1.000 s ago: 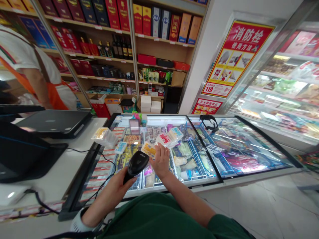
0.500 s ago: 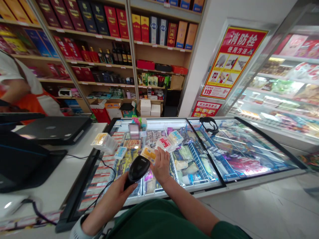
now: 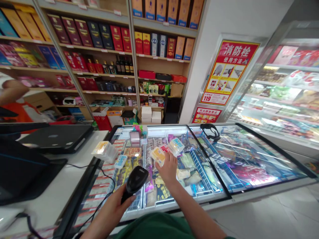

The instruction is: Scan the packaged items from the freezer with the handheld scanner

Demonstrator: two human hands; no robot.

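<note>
My left hand (image 3: 113, 205) is wrapped round the handle of a black barcode scanner (image 3: 137, 178), its head tilted up and to the right. In my right hand (image 3: 169, 168) is a clear pack with a yellow label (image 3: 158, 155), gripped by its near right side. Just behind it, partly covered by my fingers, shows a red-labelled pack (image 3: 164, 148). A blue-labelled pack (image 3: 176, 145) lies beside that one. Another blue-labelled pack (image 3: 121, 161) rests farther left on the glass freezer lid. Several clear packs, a yellow label on top, form a stack (image 3: 104, 149) at the freezer's left edge.
The chest freezer (image 3: 224, 199) holds many bagged goods under its glass. A black strap-like object (image 3: 210, 132) lies at its back. On the left counter stand black checkout equipment (image 3: 57, 136) and a cable (image 3: 109, 176). Another person's arm (image 3: 12, 89) shows at far left. Stocked shelves line the back.
My right hand has lifted the yellow-labelled pack and carried it right, away from the scanner, over the red-labelled pack. The scanner has shifted slightly left and down. The camera view has tilted up.
</note>
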